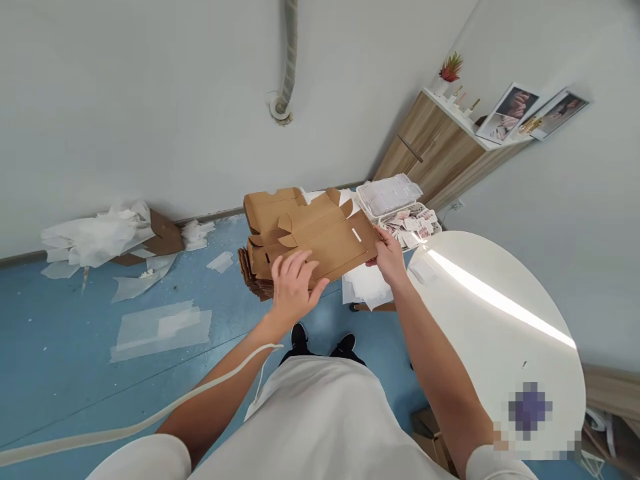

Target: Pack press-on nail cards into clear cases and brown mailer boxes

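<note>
A flattened brown cardboard box (325, 243) with folding flaps and a small slot is held up in front of me, unfolded. My right hand (390, 257) pinches its right edge, thumb on top. Over its near left part lies my left hand (294, 283), fingers spread and slightly bent; whether it touches the cardboard I cannot tell. Beneath and to the left is a stack of flat cardboard boxes (254, 283), partly hidden by the one I hold. Another flat box piece (274, 205) shows behind it.
A round white table (495, 320) stands at right, near a plastic bin of small printed packets (413, 225). White sheets (367, 283) lie close by. Crumpled white paper (100, 233) and loose sheets (160, 330) cover parts of the blue floor. A wooden cabinet (435, 140) stands behind.
</note>
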The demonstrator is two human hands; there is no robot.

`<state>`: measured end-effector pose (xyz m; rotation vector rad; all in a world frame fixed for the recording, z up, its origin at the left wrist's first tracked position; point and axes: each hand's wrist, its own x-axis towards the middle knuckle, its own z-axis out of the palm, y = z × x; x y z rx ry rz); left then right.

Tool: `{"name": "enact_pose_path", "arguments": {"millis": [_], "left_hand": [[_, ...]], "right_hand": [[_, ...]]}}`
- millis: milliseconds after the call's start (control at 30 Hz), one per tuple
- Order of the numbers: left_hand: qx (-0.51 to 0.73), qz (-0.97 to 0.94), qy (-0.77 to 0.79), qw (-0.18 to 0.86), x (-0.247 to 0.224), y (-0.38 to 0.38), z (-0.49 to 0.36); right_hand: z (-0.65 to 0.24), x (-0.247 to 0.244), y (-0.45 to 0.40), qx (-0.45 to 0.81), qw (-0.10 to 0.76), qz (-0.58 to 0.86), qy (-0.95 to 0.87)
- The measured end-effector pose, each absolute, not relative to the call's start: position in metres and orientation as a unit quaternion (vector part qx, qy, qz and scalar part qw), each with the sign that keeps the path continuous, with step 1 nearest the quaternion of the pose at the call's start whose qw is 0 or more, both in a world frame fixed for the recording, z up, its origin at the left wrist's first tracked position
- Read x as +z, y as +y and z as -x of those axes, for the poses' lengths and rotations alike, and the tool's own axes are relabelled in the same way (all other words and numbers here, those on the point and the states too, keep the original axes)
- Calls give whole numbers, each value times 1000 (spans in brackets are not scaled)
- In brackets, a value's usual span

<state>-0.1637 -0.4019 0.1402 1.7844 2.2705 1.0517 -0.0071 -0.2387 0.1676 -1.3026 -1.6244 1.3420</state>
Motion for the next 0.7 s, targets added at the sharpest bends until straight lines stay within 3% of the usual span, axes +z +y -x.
{"name": "enact_pose_path", "arguments": {"millis": [100, 200, 367, 500, 700], "left_hand": [[388, -507, 770, 6, 151, -396, 153], [441, -452, 774, 46, 149, -381, 134], [485, -424, 706, 295, 126, -351, 67], [424, -479, 618, 457, 113, -333, -10], [334, -584, 607, 423, 97, -307, -106]], "right_hand": [[-29, 166, -238, 512, 361, 503, -596], [-82, 164, -249, 499, 417, 512, -562], [-192, 148, -285, 462, 509, 555, -469], [-274, 120, -317, 408, 565, 606, -384], [-367, 83, -357, 366, 576, 673, -287]]}}
